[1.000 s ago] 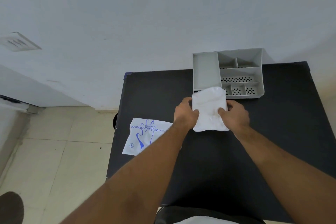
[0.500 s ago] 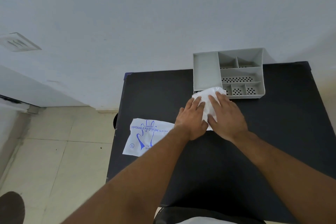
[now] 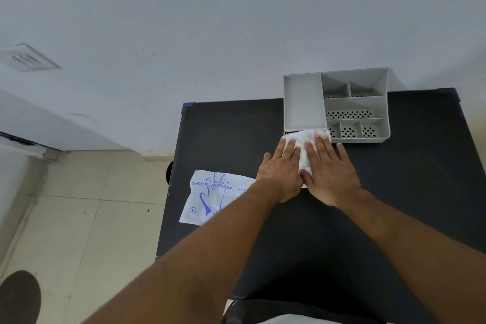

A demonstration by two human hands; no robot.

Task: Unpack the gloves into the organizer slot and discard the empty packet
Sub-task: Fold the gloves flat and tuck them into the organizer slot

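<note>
A folded stack of white plastic gloves (image 3: 302, 140) lies on the black table (image 3: 410, 192), its far edge touching the front of the grey organizer (image 3: 381, 139). My left hand (image 3: 282, 169) and my right hand (image 3: 332, 171) lie flat on the stack side by side, fingers spread and pointing at the organizer, covering most of it. The organizer's large left slot (image 3: 303, 102) holds nothing. The flat packet (image 3: 210, 198), white with blue glove print, lies at the table's left edge, partly under my left forearm and overhanging the edge.
The organizer stands at the table's far edge against a white wall; its smaller right compartments have perforated floors. Tiled floor (image 3: 79, 231) lies to the left of the table. A dark shoe (image 3: 18, 297) shows at the bottom left.
My hands went from gripping the stack's sides to lying flat on top of it. The stack has flattened and slid slightly toward the organizer. The packet has not moved.
</note>
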